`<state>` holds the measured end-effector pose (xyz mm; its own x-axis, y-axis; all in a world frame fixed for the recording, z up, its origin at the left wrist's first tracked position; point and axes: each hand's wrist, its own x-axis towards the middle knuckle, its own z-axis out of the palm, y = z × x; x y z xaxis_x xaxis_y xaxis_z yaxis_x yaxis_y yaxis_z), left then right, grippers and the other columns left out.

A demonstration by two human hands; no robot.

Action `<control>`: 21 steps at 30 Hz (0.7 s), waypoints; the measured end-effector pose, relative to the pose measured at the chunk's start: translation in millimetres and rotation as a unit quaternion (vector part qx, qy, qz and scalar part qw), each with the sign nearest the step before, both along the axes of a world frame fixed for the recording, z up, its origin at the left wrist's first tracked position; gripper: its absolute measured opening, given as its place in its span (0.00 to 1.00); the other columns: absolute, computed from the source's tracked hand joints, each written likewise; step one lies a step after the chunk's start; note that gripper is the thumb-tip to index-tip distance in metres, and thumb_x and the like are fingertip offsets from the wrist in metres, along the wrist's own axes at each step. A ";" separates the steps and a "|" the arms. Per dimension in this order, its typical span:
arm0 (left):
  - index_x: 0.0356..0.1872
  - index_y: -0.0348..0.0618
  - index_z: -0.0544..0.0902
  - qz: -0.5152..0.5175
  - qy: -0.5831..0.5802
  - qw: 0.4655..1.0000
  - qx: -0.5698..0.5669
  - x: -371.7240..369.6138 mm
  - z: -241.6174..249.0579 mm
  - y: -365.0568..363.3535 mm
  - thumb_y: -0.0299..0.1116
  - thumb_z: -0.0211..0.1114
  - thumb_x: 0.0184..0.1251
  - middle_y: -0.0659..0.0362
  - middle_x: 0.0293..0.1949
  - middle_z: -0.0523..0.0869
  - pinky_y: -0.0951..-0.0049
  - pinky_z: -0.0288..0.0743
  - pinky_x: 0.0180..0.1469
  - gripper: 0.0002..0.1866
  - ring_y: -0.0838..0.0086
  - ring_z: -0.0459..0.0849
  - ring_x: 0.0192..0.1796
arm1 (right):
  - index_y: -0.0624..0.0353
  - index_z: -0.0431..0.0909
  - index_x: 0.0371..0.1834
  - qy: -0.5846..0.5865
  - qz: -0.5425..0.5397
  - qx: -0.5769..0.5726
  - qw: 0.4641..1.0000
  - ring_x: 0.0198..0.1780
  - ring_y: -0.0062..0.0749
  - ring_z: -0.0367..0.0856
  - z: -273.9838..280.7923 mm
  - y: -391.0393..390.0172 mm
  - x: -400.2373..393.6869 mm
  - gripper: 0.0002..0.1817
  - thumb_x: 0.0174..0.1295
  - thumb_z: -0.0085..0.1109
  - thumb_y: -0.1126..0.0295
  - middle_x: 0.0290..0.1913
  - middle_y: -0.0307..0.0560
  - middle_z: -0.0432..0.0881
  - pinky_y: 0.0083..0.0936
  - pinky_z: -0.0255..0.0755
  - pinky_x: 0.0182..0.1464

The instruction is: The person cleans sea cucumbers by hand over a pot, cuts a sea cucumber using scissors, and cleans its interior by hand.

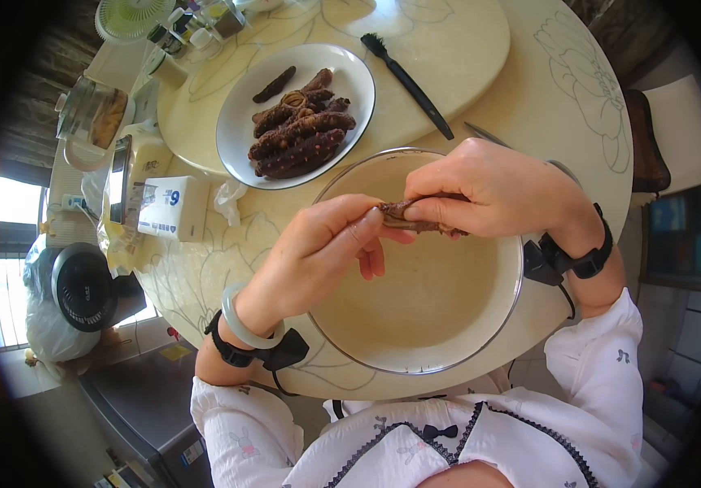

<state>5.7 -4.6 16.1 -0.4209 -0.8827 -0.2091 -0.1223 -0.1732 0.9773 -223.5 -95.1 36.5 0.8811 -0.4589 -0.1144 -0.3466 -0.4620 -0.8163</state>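
Both of my hands grip one brown sea cucumber (399, 215) over a wide white basin (415, 358) with cloudy liquid in it. My left hand (330, 244) pinches its left end between thumb and fingers. Wrapped round the right end is my right hand (480, 191), its thumb pressed along the body. A pale slit shows along the sea cucumber's side. Beyond the basin, a white plate (240, 98) carries several dark, knobbly sea cucumbers (305, 134). A black brush (407, 81) lies to the right of the plate.
Near my right hand lies a pointed metal blade (487, 132), partly hidden. A tissue pack (173, 209) and a crumpled tissue (228, 201) are on the left. Bottles (204, 37) and a green fan-like round object (133, 15) stand at the back left. A glass pot (94, 114) is farther left.
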 end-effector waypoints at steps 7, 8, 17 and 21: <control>0.56 0.34 0.79 -0.002 -0.069 0.994 -0.080 -2.8 -5.5 0.6 0.26 0.53 0.78 0.55 0.39 0.88 0.73 0.79 0.42 0.12 0.73 0.85 0.37 | 0.61 0.83 0.38 0.001 0.016 -0.117 0.993 0.27 0.39 0.85 -6.9 4.7 -1.9 0.08 0.69 0.60 0.68 0.26 0.49 0.85 0.32 0.77 0.32; 0.57 0.35 0.79 -0.009 -0.148 0.977 -0.156 -6.0 -7.2 0.5 0.24 0.56 0.75 0.54 0.37 0.87 0.70 0.80 0.43 0.13 0.68 0.86 0.38 | 0.61 0.83 0.36 0.010 0.019 -0.166 0.986 0.29 0.42 0.85 -7.5 7.6 -2.0 0.08 0.67 0.62 0.67 0.26 0.51 0.85 0.35 0.77 0.33; 0.48 0.40 0.83 -0.156 -0.390 0.858 -0.295 -11.4 -12.3 5.8 0.31 0.65 0.70 0.50 0.40 0.87 0.56 0.77 0.48 0.10 0.52 0.83 0.44 | 0.55 0.81 0.28 0.194 0.122 -0.291 0.929 0.33 0.48 0.85 -24.7 22.8 5.4 0.14 0.64 0.65 0.57 0.27 0.46 0.85 0.39 0.78 0.35; 0.46 0.42 0.84 -0.136 -0.342 0.877 -0.308 -8.8 -17.1 3.4 0.33 0.67 0.68 0.50 0.38 0.87 0.56 0.77 0.47 0.09 0.52 0.84 0.42 | 0.55 0.81 0.28 0.120 0.101 -0.294 0.943 0.33 0.48 0.85 -21.4 24.2 6.8 0.13 0.65 0.64 0.58 0.27 0.46 0.85 0.38 0.77 0.36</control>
